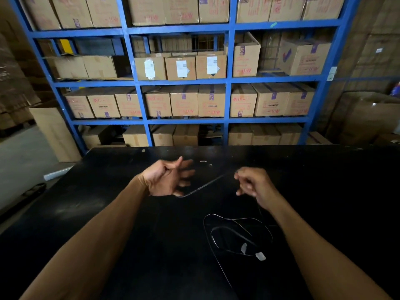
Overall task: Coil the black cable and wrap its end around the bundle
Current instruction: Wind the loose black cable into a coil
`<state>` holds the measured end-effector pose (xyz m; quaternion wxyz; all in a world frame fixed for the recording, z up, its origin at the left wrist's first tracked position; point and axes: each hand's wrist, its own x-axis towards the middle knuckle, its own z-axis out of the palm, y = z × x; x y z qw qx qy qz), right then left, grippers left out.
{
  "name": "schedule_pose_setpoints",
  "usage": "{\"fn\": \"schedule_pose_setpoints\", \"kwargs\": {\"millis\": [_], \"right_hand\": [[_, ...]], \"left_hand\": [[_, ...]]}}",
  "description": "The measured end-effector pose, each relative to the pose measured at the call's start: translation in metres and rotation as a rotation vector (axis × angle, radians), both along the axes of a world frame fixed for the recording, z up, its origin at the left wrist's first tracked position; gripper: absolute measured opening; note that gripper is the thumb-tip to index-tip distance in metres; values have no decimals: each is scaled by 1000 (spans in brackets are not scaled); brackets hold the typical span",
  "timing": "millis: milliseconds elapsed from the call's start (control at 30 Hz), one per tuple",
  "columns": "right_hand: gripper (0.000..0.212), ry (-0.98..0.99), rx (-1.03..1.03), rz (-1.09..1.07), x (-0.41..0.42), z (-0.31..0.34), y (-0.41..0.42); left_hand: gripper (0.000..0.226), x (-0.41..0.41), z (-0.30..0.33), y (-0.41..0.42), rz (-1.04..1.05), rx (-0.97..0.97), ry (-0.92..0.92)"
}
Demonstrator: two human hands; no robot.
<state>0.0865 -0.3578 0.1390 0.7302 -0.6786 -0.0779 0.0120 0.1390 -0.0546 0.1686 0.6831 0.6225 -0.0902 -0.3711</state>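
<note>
A thin black cable (205, 184) stretches taut between my two hands above the black table (121, 204). My left hand (168, 178) is palm-up with fingers loosely curled, the cable running under its lower fingers. My right hand (252, 184) pinches the cable's other stretch between thumb and fingers. From the right hand the cable drops to loose loops (236, 234) lying on the table near me, with a pale plug end (260, 255) and a second pale piece (244, 247) among them. The cable is hard to see against the dark top.
A blue metal rack (227, 100) full of cardboard boxes stands right behind the table's far edge. More boxes stack at both sides. Small pale scraps (203, 161) lie on the table beyond my hands. Grey floor shows at the left.
</note>
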Motion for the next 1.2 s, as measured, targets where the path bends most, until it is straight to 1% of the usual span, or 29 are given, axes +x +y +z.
{"fn": "schedule_pose_setpoints", "kwargs": {"millis": [100, 200, 267, 367, 467, 500, 567, 633, 767, 833, 867, 933, 1033, 1100, 1167, 1200], "right_hand": [[21, -85, -179, 3, 20, 41, -3], [12, -103, -408, -119, 40, 63, 5], [3, -112, -460, -208, 48, 63, 10], [8, -78, -432, -177, 47, 45, 15], [21, -39, -342, -100, 35, 13, 27], [22, -19, -321, -78, 30, 3, 32], [17, 24, -336, -4, 16, -13, 42], [16, 18, -351, 103, 0, -23, 48], [28, -15, -373, 174, -23, -15, 44], [28, -40, -402, 184, -27, -2, 38], [27, -56, -412, 186, -27, 6, 34], [24, -87, -425, 167, -24, 24, 26], [20, -143, -444, 62, -11, 56, 15], [18, -201, -482, -20, 1, 77, 12], [16, -262, -556, -83, 14, 93, 12], [17, -291, -604, -113, 19, 98, 13]], "left_hand": [[68, -13, -9, -22, -194, -27, 52], [61, -26, -6, -45, -343, -94, 71], [58, -32, 0, -54, -402, -136, 61], [59, -37, 12, -59, -455, -229, 30], [63, -33, 27, -57, -436, -421, 14], [64, -30, 32, -56, -397, -479, 13], [63, -21, 40, -51, -254, -545, 4], [61, -9, 44, -42, -84, -557, -28], [58, 11, 41, -14, 158, -520, -88], [58, 17, 36, 0, 253, -494, -91], [57, 19, 32, 6, 282, -464, -97], [57, 18, 23, 12, 291, -338, -118], [59, 9, 10, 8, 189, -135, -114], [60, -3, 9, -6, 28, -35, -75], [64, -17, 12, -25, -172, 4, -11], [62, -24, 14, -33, -260, -11, 8]]}}
